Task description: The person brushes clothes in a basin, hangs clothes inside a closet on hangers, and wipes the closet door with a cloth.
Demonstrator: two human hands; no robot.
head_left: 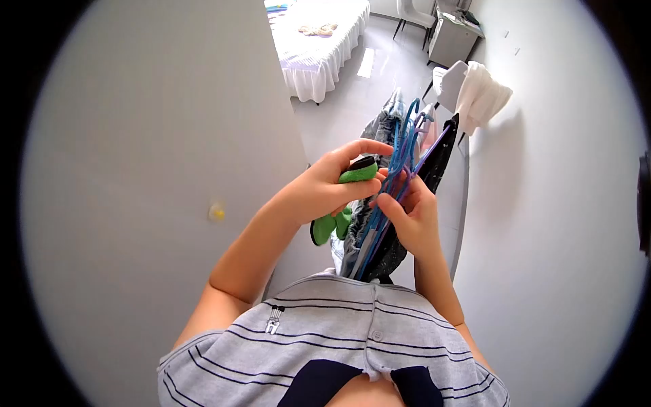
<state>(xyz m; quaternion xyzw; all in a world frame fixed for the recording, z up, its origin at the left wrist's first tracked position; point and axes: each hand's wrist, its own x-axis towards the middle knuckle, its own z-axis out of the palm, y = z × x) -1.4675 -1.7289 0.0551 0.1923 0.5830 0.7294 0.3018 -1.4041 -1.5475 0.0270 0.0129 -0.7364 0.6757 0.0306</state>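
In my left hand is a green cloth item with black edging, its lower part hanging beneath the palm. The fingertips of this hand reach the left side of a bunch of blue and purple hangers. My right hand is closed around the hangers from the right, thumb against them. Grey denim clothing hangs on the left of the bunch, and a black garment hangs on the right.
A bed with a white skirted cover stands ahead at the left. White cloth drapes over a chair at the right. Farther back are a cabinet and another chair. Pale surfaces rise at both sides.
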